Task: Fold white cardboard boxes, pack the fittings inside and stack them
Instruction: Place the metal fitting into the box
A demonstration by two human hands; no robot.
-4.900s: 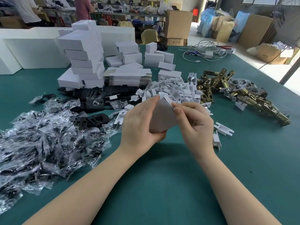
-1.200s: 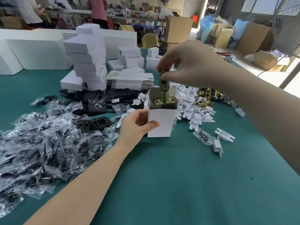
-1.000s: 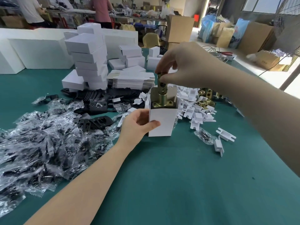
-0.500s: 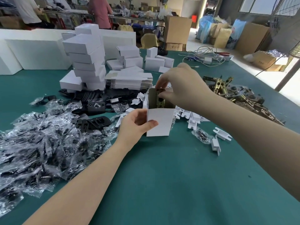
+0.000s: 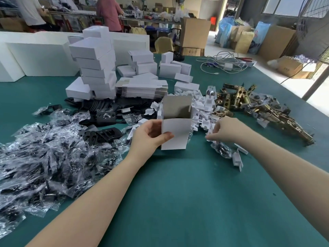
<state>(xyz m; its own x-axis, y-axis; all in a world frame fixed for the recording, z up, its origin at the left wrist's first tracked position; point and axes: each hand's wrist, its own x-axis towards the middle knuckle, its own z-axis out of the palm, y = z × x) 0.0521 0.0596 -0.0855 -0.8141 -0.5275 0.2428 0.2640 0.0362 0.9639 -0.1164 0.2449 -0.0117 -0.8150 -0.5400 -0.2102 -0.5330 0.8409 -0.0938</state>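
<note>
My left hand (image 5: 150,135) grips a small white cardboard box (image 5: 175,133) that stands upright on the green table, its top flap raised and its mouth open. The brass latch is out of sight inside it. My right hand (image 5: 223,129) is just right of the box, its fingertips pinching a white plastic piece at the edge of the heap of white plastic inserts (image 5: 201,111). Brass latch fittings (image 5: 256,107) lie in a pile further right. A tall stack of closed white boxes (image 5: 94,68) stands at the back left.
Flat unfolded box blanks (image 5: 142,88) lie behind the box. Black plates (image 5: 105,134) and many clear plastic bags of parts (image 5: 44,157) cover the left side. Loose white inserts (image 5: 237,158) lie to the right. Cables (image 5: 224,62) sit at the far end. People work at benches behind.
My right hand has let the brass latch go down into the box, left the box mouth and moved down to the right onto the white inserts. My left hand still holds the box.
</note>
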